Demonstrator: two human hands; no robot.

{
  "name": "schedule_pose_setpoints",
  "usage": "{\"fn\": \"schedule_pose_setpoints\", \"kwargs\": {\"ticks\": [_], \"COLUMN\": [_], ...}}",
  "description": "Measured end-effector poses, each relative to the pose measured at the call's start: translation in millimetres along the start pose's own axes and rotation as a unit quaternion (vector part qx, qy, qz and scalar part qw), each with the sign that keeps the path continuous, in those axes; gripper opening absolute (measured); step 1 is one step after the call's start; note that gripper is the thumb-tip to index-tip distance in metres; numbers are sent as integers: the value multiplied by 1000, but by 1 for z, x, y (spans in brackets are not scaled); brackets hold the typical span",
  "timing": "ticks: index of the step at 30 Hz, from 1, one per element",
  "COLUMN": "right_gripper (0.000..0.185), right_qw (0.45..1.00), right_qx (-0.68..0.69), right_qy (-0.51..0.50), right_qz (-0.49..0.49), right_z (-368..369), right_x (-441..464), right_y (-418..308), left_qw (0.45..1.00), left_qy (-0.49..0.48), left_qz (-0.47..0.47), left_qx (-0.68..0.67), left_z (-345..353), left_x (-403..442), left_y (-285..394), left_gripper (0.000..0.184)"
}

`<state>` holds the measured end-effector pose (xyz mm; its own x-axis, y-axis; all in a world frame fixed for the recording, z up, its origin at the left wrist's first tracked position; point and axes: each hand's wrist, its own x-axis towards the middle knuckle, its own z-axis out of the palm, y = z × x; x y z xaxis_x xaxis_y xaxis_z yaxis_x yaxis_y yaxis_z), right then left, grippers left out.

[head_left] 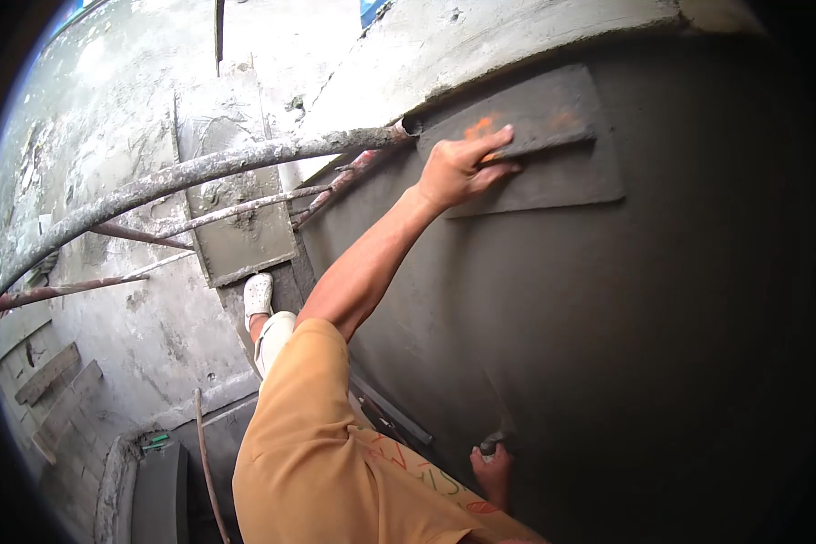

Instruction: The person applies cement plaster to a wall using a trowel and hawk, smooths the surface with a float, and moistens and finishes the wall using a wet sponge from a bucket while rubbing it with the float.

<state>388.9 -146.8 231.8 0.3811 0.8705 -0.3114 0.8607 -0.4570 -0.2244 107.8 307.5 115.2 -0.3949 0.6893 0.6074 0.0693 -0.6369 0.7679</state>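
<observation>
My left hand [462, 170] is closed round the handle of a large rectangular plastering float [553, 177]. The float lies flat against the dark, wet plastered wall [535, 299], near its upper edge, and has orange marks by the handle. Lower down, my right hand [491, 467] is closed round a small tool [492, 443] with a grey, mortar-smeared end, close to the wall. Its kind is hard to make out in the shadow.
A mortar-crusted metal pole [218, 165] and thinner bars cross the left side. Behind them lies a board [245, 238] with wet mortar, beside my white clog [258, 295]. Planks [47, 374] lie at far left; a thin rod [208, 462] stands below.
</observation>
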Motion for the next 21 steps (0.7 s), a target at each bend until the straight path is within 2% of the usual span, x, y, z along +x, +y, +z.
{"fn": "schedule_pose_setpoints", "kwargs": {"ticks": [2, 4, 8, 10, 11, 13, 15, 17, 19, 20, 21], "right_gripper": [26, 26, 27, 27, 27, 28, 27, 27, 27, 27, 27], "right_qw": [999, 999, 999, 1000, 1000, 997, 998, 999, 997, 997, 998], "right_qx": [-37, -50, -24, -9, -9, -68, -63, -47, -71, -67, -47], "right_qy": [-12, -20, -24, 1, 3, 10, 7, 6, 11, 20, 28], "right_qz": [2, -1, 40, 5, 9, -18, -15, -15, -21, -24, -25], "right_z": [-5, -1, -1, 5, 6, 1, 1, 6, 2, 4, 8], "right_x": [-9, 0, 5, 5, 6, 6, 5, 3, -1, 1, 2], "right_y": [0, 7, -10, -5, -2, -10, 2, 10, 6, 9, 12], "left_qw": [1000, 996, 998, 991, 991, 994, 998, 997, 999, 999, 999], "left_qy": [9, -44, -40, -130, -117, -92, -32, -57, 3, -31, -31], "left_qz": [8, 80, 49, 28, 64, 56, 61, 45, 46, -28, -18], "left_qx": [5, 24, -10, 13, 13, 20, 12, 27, 13, 20, 18], "left_z": [1, 0, 13, -1, 1, -6, 3, -3, -1, -5, -5], "left_x": [26, 48, -14, -23, -12, 30, 54, 48, 34, 23, 23], "left_y": [27, 41, 56, 52, 37, 37, 23, 20, 5, 4, 2], "left_gripper": [50, 48, 54, 57, 59, 58, 57, 53, 52, 49, 49]}}
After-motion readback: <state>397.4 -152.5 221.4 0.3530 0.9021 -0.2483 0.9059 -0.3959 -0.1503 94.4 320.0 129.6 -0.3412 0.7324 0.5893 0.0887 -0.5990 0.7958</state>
